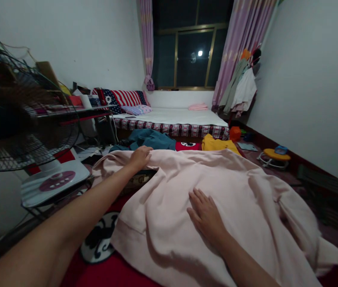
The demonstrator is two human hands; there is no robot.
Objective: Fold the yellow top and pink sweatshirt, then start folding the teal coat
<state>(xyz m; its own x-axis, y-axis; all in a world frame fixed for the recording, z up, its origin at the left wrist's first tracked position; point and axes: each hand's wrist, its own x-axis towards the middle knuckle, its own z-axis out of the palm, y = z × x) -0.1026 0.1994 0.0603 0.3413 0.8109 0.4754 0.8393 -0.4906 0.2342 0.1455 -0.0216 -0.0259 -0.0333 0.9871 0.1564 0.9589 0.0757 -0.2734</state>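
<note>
A pale pink long-sleeved top (180, 187) lies spread out with soft wrinkles, one sleeve reaching toward the lower right. My right hand (206, 215) rests flat on its middle, fingers stretched out. Near the far left part of the garment, my left hand (141, 156) touches the cloth with fingers extended to the right; its fingertips are small in view. Below the left wrist, a gap beside the cloth shows a dark patterned item (137, 180). Under the garment is a red cover (97, 271) with a black-and-white round motif.
Beyond the pink cloth lie a teal garment (151, 139) and a yellow garment (218, 143). A fan (16, 115) and its white base (58, 179) stand at left. A bed (171, 115) is by the window. At right are a yellow-topped stool (276, 154) and a dark folding seat (327, 181).
</note>
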